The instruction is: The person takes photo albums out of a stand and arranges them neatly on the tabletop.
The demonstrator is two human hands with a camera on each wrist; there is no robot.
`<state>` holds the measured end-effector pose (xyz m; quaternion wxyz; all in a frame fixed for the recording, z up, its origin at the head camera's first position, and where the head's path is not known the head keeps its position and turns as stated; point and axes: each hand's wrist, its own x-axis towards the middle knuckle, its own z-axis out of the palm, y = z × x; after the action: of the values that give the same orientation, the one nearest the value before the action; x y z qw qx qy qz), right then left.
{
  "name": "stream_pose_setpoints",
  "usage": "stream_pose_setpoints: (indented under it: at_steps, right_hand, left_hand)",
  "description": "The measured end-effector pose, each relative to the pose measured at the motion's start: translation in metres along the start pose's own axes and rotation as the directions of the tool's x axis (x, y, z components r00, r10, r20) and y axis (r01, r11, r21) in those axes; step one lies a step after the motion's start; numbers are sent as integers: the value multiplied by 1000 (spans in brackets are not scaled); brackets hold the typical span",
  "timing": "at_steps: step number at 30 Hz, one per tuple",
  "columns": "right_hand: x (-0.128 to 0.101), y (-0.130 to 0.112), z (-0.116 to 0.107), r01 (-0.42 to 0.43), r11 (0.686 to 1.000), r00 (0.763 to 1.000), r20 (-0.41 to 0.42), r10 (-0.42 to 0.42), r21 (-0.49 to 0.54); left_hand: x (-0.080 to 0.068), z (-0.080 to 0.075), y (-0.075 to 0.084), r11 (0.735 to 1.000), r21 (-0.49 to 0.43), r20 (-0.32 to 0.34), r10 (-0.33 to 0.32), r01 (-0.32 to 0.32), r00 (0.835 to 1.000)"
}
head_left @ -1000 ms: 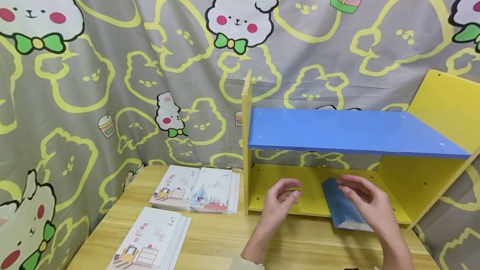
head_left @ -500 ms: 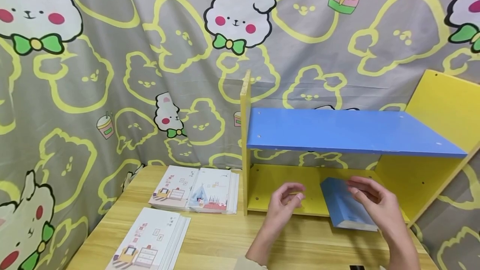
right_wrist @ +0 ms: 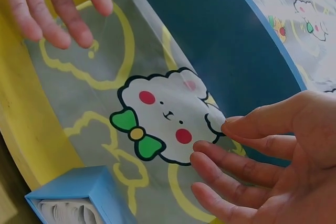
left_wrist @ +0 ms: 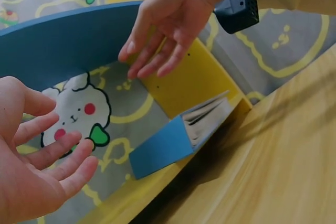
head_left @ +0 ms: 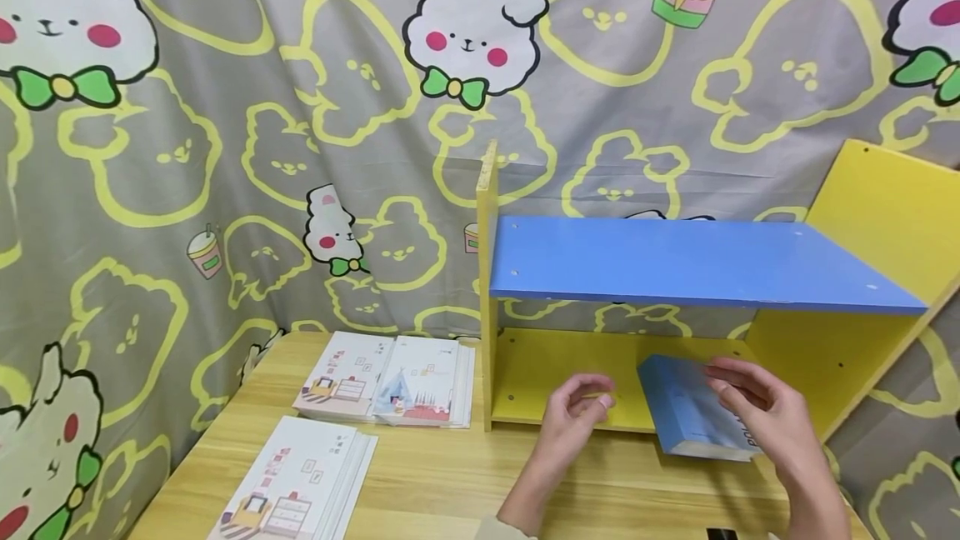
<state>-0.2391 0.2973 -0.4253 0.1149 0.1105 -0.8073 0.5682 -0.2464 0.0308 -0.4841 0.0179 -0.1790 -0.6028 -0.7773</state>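
A thick blue book (head_left: 675, 402) lies on the yellow bottom board of the shelf, its near end jutting past the front edge. Its page edges face outward in the left wrist view. Above the book's right side hovers my right hand (head_left: 772, 415), fingers loosely bent and holding nothing; it covers part of the cover and its dark lettering. My left hand (head_left: 573, 423) is raised in front of the bottom board, left of the book, with relaxed fingers and nothing in them. Both palms face each other across a gap, as the right wrist view of my right hand (right_wrist: 268, 166) shows.
The shelf has a blue upper board (head_left: 690, 261) over the book, with yellow side panels (head_left: 488, 290) left and right. Piles of white illustrated booklets (head_left: 288, 482) lie on the wooden table's left part. A patterned curtain (head_left: 360, 157) hangs behind.
My right hand has drifted right, uncovering more of the blue book's cover. The left hand has shifted slightly right. The book stays where it was on the shelf.
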Motion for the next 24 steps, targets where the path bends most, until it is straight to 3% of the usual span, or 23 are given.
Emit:
stream_pose_setpoints:
  at_steps: [8,24]
  right_hand:
    - [0,6,-6,-32,999,999,-9,33,42]
    - [-3,14,-15,-65,998,997,-31,66,14]
  left_hand:
    - [-2,4,-6,999,3,-9,-48,48,999]
    - [-9,20,-24,997,-8,5,-82,83,997]
